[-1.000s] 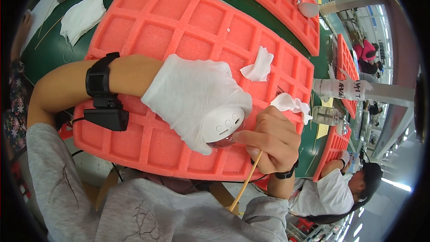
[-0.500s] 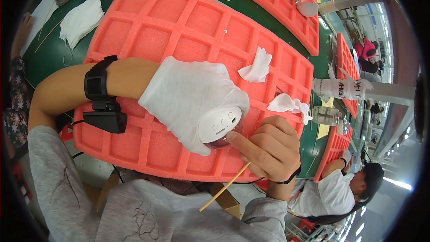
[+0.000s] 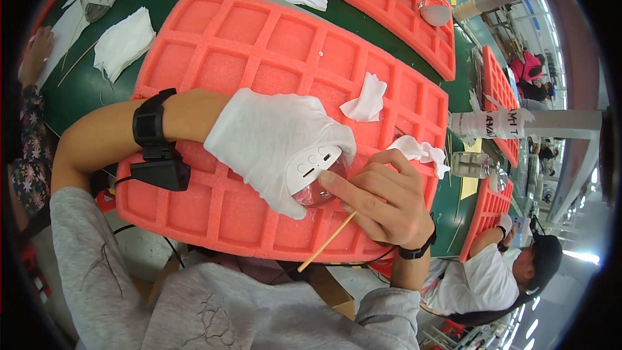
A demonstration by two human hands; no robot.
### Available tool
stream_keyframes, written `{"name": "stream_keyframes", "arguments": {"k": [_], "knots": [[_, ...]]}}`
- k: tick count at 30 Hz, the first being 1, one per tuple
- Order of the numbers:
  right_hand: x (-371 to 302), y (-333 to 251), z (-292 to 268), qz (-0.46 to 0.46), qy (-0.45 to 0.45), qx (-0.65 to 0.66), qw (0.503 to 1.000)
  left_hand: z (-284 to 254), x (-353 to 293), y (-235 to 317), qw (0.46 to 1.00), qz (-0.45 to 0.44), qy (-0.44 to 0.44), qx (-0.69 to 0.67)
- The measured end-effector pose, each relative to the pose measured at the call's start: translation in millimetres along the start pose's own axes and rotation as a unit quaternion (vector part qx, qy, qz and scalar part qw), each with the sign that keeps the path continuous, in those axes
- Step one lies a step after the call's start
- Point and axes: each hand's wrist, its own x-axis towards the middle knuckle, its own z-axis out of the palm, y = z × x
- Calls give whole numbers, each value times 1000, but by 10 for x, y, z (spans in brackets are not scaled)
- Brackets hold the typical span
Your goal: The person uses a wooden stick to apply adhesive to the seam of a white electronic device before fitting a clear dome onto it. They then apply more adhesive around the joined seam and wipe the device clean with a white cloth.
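My left hand [image 3: 269,139], in a white glove, grips a rounded device [image 3: 312,167]. A flat white panel with small slots and round marks shows on it, and below the panel bulges a clear, shiny dome [image 3: 315,196]. My bare right hand [image 3: 392,204] is closed around a thin wooden stick [image 3: 327,241] that points down toward my body. Its index fingertip rests at the edge between panel and dome. Both hands are over a red foam tray [image 3: 285,39] with square compartments. The fingers beneath the device are hidden.
Crumpled white cloths [image 3: 366,98] lie on the tray's right part, and a folded white cloth [image 3: 123,45] on the green table. Another foam tray [image 3: 447,58] at the back holds several shiny domes. A glass jar [image 3: 472,164] stands right. A co-worker [image 3: 479,279] works at the right.
The device has tilted in my left hand, so the white panel looks narrower and more of the clear dome shows. My right hand and the stick have shifted slightly with it.
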Motion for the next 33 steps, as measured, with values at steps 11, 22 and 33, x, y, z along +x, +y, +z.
{"name": "stream_keyframes", "arguments": {"k": [11, 22, 33], "knots": [[-11, 89, -44, 39, -64, 115, 991, -19, 53, 1, 1000, -7, -20, -5], [23, 121, -51, 68, -98, 199, 973, -14, 76, -14, 995, 79, 39, 46], [-67, 111, -44, 152, -128, 335, 921, -5, 88, 23, 997, 28, -25, 66]]}}
